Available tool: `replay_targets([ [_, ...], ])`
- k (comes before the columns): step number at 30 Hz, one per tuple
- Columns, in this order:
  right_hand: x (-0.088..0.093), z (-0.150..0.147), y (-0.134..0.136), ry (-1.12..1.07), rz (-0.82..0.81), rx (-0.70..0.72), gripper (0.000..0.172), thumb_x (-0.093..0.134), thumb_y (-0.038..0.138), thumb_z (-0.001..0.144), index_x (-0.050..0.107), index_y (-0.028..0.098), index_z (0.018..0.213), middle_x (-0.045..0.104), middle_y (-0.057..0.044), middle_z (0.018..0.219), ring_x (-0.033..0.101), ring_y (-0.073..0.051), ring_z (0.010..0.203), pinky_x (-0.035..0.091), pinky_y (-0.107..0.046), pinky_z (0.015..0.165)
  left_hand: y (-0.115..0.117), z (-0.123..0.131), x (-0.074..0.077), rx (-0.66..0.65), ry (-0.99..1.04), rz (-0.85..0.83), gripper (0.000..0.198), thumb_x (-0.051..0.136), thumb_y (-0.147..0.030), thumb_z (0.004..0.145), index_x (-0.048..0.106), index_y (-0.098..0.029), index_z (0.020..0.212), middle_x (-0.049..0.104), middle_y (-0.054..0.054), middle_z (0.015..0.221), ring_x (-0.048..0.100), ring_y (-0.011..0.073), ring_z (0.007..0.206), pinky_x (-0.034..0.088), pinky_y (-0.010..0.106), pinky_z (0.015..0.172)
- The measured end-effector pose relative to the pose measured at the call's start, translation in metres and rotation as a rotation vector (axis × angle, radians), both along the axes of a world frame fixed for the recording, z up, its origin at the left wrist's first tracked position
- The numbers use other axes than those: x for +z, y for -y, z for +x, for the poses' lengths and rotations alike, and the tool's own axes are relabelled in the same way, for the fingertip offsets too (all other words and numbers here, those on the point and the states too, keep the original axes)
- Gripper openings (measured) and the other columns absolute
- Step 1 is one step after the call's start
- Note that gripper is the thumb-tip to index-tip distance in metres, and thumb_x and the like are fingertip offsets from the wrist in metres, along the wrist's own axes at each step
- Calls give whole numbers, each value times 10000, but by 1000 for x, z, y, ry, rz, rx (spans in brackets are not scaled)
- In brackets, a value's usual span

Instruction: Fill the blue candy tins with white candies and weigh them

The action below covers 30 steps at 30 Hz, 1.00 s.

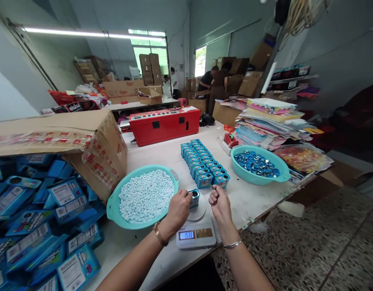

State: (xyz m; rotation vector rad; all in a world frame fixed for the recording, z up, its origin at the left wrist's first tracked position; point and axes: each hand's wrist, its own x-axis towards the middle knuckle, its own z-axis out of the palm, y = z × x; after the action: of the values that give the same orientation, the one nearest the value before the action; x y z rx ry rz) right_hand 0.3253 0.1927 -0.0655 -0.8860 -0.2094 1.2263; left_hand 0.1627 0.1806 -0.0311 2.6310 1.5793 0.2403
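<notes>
A small blue box [193,199] with a round hole in its top stands on the round plate of a white digital scale [196,241], whose display seems to read 1533. My left hand [178,208] is at the box's left upper edge with its fingers closed; whatever they pinch is hidden. Just right of the box, my right hand [220,203] is raised, fingers curled in, and I cannot make out what is inside them. Left of the scale lies a turquoise basin [113,210] full of pale blue candies [147,196]. Similar blue boxes [201,163] stand in rows behind the scale.
At right, another turquoise basin [256,178] holds blue, shiny round caps [256,162]. A large carton [110,149] of blue boxes fills the left side. Behind are a red machine [165,127], a tape dispenser [230,140] and a paper stack [268,125]. Several people are farther back.
</notes>
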Motion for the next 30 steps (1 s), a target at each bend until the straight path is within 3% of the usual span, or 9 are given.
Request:
replay_targets([
  [4,-4,-9,-2,25,-9,24,262,694,368,684,544,190,805,302,126,497,236,-29,378,163,-178,395,-8,6,10,-19,-28,-70,309,428,-61,913,684,-203,1012,656,64,971,621,191,945,482,269,790],
  [9,-7,-20,-4,100,-23,234,355,714,402,628,612,170,876,324,124,476,222,-32,372,99,-189,407,-25,21,19,-61,-32,-117,276,461,-53,870,700,-186,904,651,70,924,649,183,858,472,260,735],
  [14,-13,-23,0,115,-34,320,352,734,426,584,587,180,788,348,115,466,230,-37,378,110,-200,414,-32,31,18,-79,26,-127,304,447,-57,873,704,-192,964,659,77,930,661,192,876,473,270,753],
  [17,-17,-22,2,98,-27,292,353,730,419,590,605,183,822,344,115,472,233,-40,386,110,-202,423,-32,30,16,-88,79,-130,311,433,-89,896,688,-201,1033,668,72,1005,661,187,904,482,280,797],
  [20,-21,-17,3,82,-39,252,387,734,400,577,618,185,878,352,115,480,250,-43,388,109,-201,427,-30,26,17,-81,123,-110,305,514,-165,886,620,-207,1169,635,76,1157,611,207,1069,466,305,919],
  [23,-27,-8,6,80,-34,210,383,729,390,585,613,187,888,360,115,484,244,-39,380,112,-202,422,-26,22,17,-39,84,-92,521,655,-262,812,503,-174,1303,571,119,1265,520,274,1198,429,378,999],
  [27,-40,13,10,98,-9,128,353,725,375,600,602,188,872,368,110,493,250,-37,379,130,-201,409,-24,24,15,-40,16,-148,342,633,-226,819,579,-169,1152,631,101,1106,590,262,1078,471,352,899],
  [30,-51,34,10,120,-30,40,361,719,382,610,596,190,891,371,109,495,249,-38,374,137,-197,397,-28,40,15,-69,24,-134,300,582,-236,867,567,-186,1162,625,86,1126,585,247,1098,476,334,896],
])
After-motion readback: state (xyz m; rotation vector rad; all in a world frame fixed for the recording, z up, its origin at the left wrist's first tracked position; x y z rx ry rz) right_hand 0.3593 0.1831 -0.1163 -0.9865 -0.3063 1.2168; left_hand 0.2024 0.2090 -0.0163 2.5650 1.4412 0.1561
